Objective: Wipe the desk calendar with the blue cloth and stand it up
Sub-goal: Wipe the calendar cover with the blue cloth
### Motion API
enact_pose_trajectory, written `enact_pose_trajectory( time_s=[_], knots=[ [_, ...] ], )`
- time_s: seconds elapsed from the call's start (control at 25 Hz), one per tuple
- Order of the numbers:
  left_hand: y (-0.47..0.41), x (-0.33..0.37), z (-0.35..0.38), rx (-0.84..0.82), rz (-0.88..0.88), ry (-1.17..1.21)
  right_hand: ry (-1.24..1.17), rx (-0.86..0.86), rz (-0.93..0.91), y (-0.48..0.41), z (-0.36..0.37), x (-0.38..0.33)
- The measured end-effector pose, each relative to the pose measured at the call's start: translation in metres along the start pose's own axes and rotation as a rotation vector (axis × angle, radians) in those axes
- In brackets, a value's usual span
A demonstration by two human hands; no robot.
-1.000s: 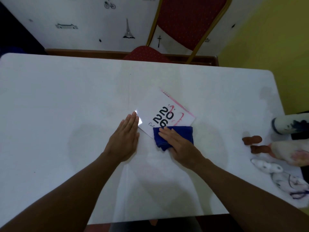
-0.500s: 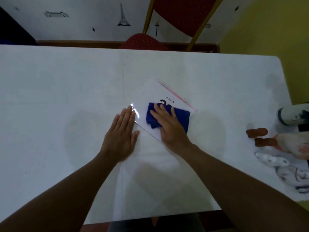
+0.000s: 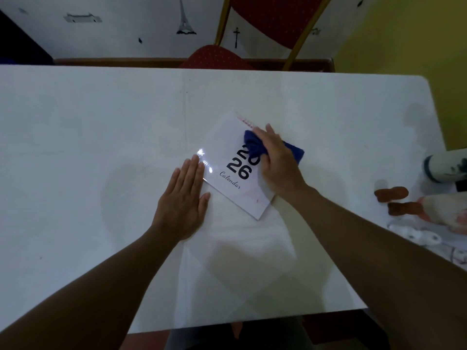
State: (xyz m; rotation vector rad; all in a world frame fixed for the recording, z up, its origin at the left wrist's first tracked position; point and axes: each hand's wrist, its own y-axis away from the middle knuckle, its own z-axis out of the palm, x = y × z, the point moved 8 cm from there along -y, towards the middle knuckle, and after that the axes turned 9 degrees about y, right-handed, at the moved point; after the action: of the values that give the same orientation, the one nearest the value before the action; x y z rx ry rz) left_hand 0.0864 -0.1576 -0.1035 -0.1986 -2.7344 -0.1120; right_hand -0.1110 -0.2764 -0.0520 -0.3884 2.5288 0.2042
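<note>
Both bare forearms reach in over the near edge of the white table (image 3: 101,122). Left hand (image 3: 183,198) lies flat, palm down, fingers straight and together, holding nothing; fingertips touch the left corner of the desk calendar (image 3: 228,170). Calendar lies flat near the table's middle, turned diagonally, cover up reading "2026 Calendar", pink spiral binding on its far edge, glare spot on its left corner. Right hand (image 3: 278,160) presses the blue cloth (image 3: 255,145) down on the calendar's far right part, fingers spread over the bunched cloth, pinning it rather than clenching it; cloth covers part of the "20" and sticks out past the hand toward the right. At the table's right edge, well apart from the calendar: two brown pieces (image 3: 394,198), a white cylinder with a dark band (image 3: 444,168), pale figures partly cut off. Beyond the far edge, a red chair with gold frame (image 3: 252,34) against a white wall with small black stickers (image 3: 185,18).
</note>
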Motion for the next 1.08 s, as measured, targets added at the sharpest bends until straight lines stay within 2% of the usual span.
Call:
enact_pose_trajectory(
  time_s=[0.08,0.28,0.44,0.56,0.72,0.84,0.92,1.08],
  knots=[
    [0.0,-0.002,0.001,-0.01,-0.006,-0.002,0.066,-0.12,-0.067,0.001,0.028,-0.011],
    [0.0,-0.003,0.002,-0.036,-0.027,0.012,0.119,-0.075,-0.164,0.068,0.05,-0.024],
    [0.0,-0.003,0.003,-0.055,-0.042,0.006,0.1,-0.188,-0.223,0.117,0.055,-0.026],
    [-0.001,-0.003,0.002,-0.04,-0.028,-0.003,0.182,-0.246,-0.33,0.116,0.046,-0.024],
    [-0.001,-0.002,0.001,-0.011,-0.013,-0.007,0.252,-0.131,-0.164,0.046,0.029,-0.001],
    [0.0,-0.002,0.002,-0.018,-0.009,-0.007,0.275,-0.166,-0.102,0.004,0.036,0.002],
    [0.0,-0.002,0.002,-0.024,-0.013,-0.003,0.278,-0.144,-0.11,0.012,0.044,-0.005],
    [0.0,-0.003,0.003,-0.045,-0.03,0.004,0.306,-0.217,-0.296,0.088,0.058,-0.028]
  ],
)
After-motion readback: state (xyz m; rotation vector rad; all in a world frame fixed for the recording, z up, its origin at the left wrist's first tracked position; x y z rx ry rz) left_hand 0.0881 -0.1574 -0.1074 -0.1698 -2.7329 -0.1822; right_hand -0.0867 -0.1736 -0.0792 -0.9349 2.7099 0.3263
